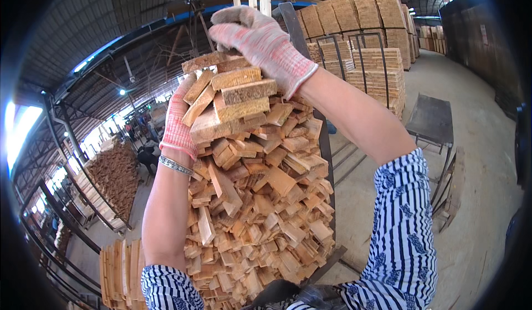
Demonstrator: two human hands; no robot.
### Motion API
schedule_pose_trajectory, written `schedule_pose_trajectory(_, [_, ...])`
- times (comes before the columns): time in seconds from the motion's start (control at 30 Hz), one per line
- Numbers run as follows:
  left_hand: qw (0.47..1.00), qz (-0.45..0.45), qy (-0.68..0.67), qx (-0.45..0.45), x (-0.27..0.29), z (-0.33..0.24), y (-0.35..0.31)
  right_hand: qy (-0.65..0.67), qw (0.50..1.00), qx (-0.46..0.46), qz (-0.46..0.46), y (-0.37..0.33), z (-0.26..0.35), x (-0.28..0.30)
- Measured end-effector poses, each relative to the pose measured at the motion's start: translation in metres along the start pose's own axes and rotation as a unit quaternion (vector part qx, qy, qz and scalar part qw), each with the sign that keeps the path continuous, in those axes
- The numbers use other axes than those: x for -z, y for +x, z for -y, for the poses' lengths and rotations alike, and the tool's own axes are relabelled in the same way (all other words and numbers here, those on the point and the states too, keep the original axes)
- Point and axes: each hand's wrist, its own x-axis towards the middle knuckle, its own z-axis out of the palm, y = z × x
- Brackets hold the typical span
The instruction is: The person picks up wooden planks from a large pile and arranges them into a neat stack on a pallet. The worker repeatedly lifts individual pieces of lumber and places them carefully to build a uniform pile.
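A small bundle of short wooden slats (238, 96) sits at the top of a tall stack of wood pieces (271, 193), its sawn ends toward me. My left hand (178, 118), in a red and white knit glove, is wrapped against the bundle's left side; the slats partly hide its fingers. Just above the bundle is my right hand (257, 44), in a similar but greyer, worn glove. Its fingers reach out to the left, loosely bent, and I see no slat between them. Whether its palm touches the top slats is hidden.
A dark metal post (293, 27) rises right of the stack. Farther right stand a dark metal table (432, 118) and large lumber piles (354, 19). More wood lies at left, in a pile (113, 179) and a bundle of boards (122, 271) beside metal rails (61, 216).
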Motion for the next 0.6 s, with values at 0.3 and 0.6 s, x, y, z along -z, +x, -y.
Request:
schedule_pose_trajectory(0.3, [0.986, -0.096, 0.110, -0.086, 0.000, 0.001, 0.008, 0.027, 0.950, -0.262, 0.167, 0.012, -0.028, 0.007])
schedule_pose_trajectory(0.6, [0.944, -0.210, 0.234, -0.104, -0.034, 0.079, -0.090, 0.101, 0.951, -0.211, 0.202, -0.091, -0.017, 0.029])
